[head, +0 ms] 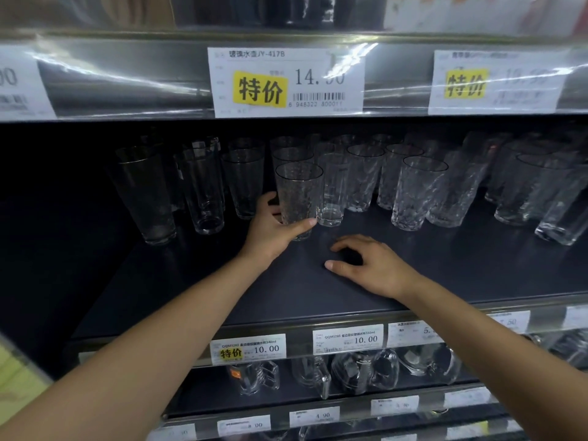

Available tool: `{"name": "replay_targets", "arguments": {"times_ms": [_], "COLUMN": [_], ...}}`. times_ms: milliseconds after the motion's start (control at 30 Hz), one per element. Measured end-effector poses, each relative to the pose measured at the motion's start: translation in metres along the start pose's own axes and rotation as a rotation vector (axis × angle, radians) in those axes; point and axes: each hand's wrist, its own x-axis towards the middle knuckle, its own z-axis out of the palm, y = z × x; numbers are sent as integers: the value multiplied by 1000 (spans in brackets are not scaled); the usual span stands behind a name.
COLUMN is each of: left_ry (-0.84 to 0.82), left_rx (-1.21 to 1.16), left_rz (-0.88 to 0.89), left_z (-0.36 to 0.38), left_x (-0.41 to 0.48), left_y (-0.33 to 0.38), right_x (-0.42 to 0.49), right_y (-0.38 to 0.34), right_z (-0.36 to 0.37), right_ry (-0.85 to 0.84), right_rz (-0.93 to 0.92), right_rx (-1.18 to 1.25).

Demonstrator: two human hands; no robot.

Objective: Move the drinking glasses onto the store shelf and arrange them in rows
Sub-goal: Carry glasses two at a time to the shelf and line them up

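My left hand [273, 229] grips the base of a clear textured drinking glass [299, 192], upright on the dark store shelf [318, 294] at the front of a row. Behind and beside it stand several more clear glasses [416, 192] in rows. Plain tall glasses [203, 192] stand to the left. My right hand [372, 265] hovers low over the bare shelf surface in front of the rows, fingers curled apart, holding nothing.
The shelf above carries price tags [286, 81] on its front rail, low over the glasses. More price tags [248, 348] line this shelf's front edge. Glass mugs and jugs [362, 370] sit on the shelf below. Tilted tall glasses [560, 211] crowd the right end.
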Motion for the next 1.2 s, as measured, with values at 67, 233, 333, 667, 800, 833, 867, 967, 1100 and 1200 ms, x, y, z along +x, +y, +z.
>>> {"name": "replay_targets", "arguments": {"times_ms": [67,233,333,667,800,833,867,967,1100,1200], "left_ry": [-40,-137,-223,-388,-515,-546,-576,-650,-700,-677], "left_rx": [21,179,206,-48,-117,-126,-130,-140,-139,-145], "left_rz": [-57,-159,-166,-24,21,25,29,44,50,49], "left_z": [-7,-21,-27,28,90,109,127,187,269,327], "left_x": [-7,-39,-60,-138,-168,-174,-180,-196,-215,-224], "left_y": [8,25,32,95,122,128,133,150,173,188], "right_x": [0,-4,-31,-206,-268,-282,-295,-331,-371,-393], "right_y": [-1,-4,-12,14,38,45,54,85,138,183], "right_z": [-1,-15,-31,-94,-123,-132,-141,-170,-215,-250], "right_ry": [11,49,96,429,533,553,568,613,663,640], "right_rz": [28,248,286,349,412,419,426,458,488,495], "right_rx": [34,336,526,586,583,574,558,533,524,538]}}
